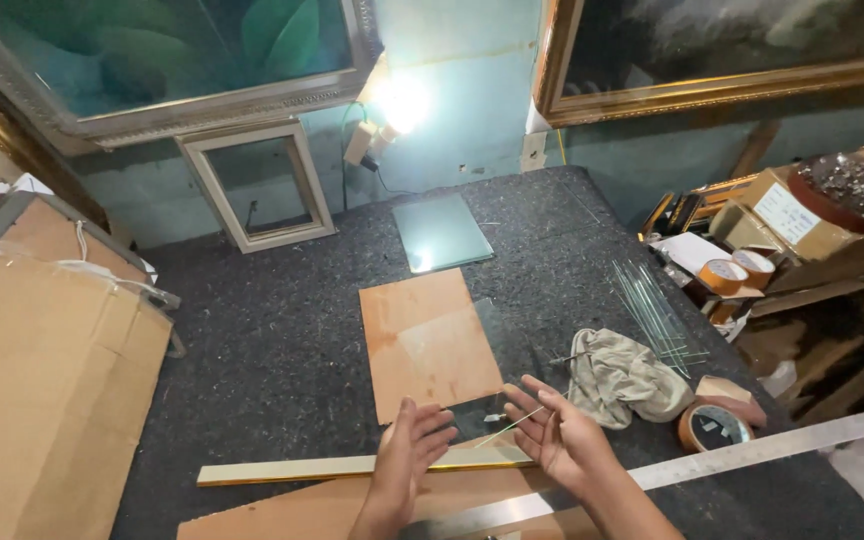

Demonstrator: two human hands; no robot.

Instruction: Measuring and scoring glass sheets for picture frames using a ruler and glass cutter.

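My right hand (562,432) pinches a thin glass strip (508,428) between its fingers, above the near edge of the dark felt table (272,340). My left hand (414,440) hovers open beside it, fingers spread, holding nothing. Under both hands lies a long pale moulding strip (292,468) with a gold edge. A brown board (427,340) with a clear glass sheet partly over it lies just beyond the hands. A long steel ruler (752,455) runs from under my right forearm toward the right.
A beige rag (624,378) and several thin glass strips (652,315) lie at right, with tape rolls (712,428) nearby. A glass pane (440,232) and a small white frame (257,185) sit at the back. Cardboard (42,390) stands at left; cluttered boxes at right.
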